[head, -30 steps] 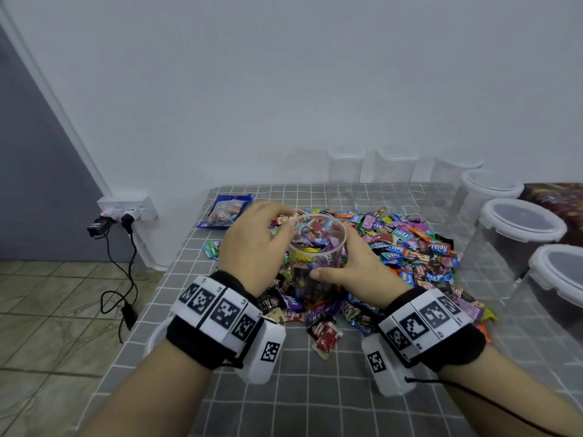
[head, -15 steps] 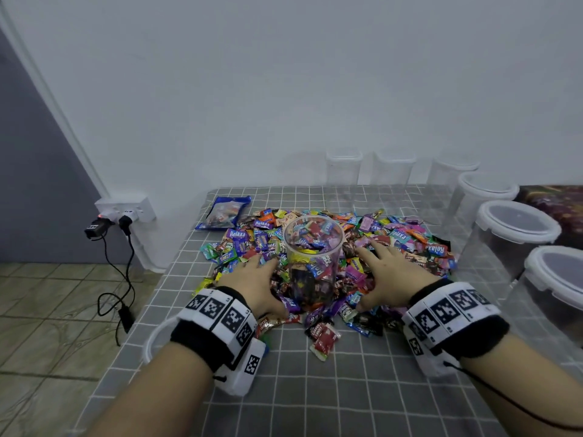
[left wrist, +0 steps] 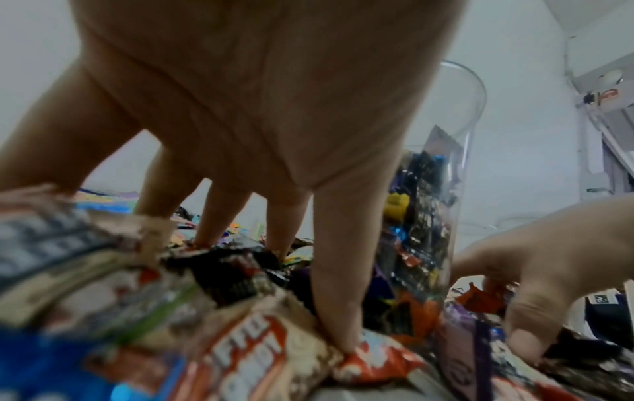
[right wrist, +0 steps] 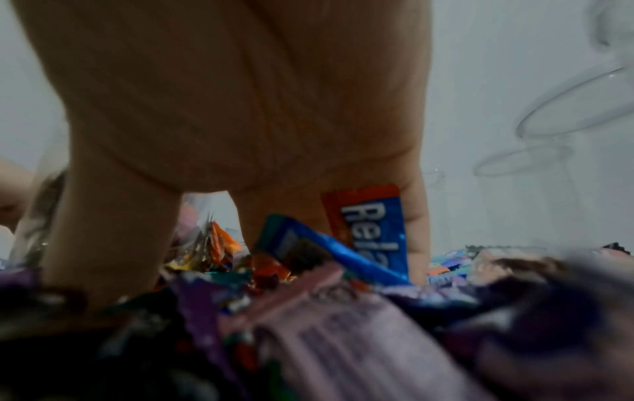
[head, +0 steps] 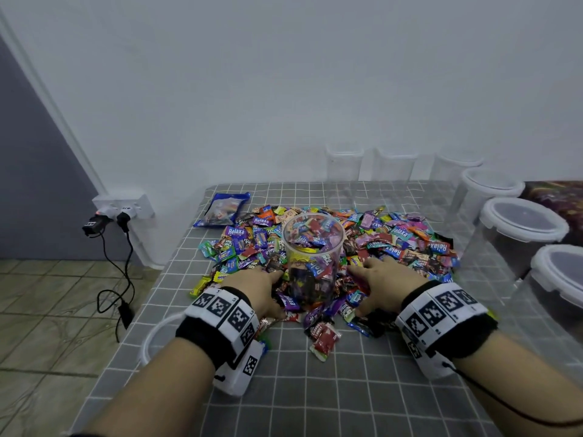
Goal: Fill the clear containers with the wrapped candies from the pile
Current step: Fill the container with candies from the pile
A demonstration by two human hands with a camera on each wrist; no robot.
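Observation:
A clear round container (head: 312,257) stands upright in the middle of the candy pile (head: 403,244), packed with wrapped candies almost to its rim. My left hand (head: 263,280) lies on the pile just left of the container's base. In the left wrist view its spread fingers (left wrist: 338,285) press straight down into the wrappers beside the container (left wrist: 442,176). My right hand (head: 370,277) rests on the pile just right of the base. Its fingers (right wrist: 113,238) dig into the candies, and a blue-orange Relaxa wrapper (right wrist: 370,228) stands between two of them.
Three open clear containers (head: 344,171) line the back wall. Lidded ones (head: 523,228) stand along the right side. A blue candy bag (head: 220,209) lies at the back left, and a white lid ring (head: 154,339) at the table's left edge. Wall socket and cables (head: 123,212) sit left.
Both hands dropped from the container's rim down onto the pile, then drew in closer to its base on either side.

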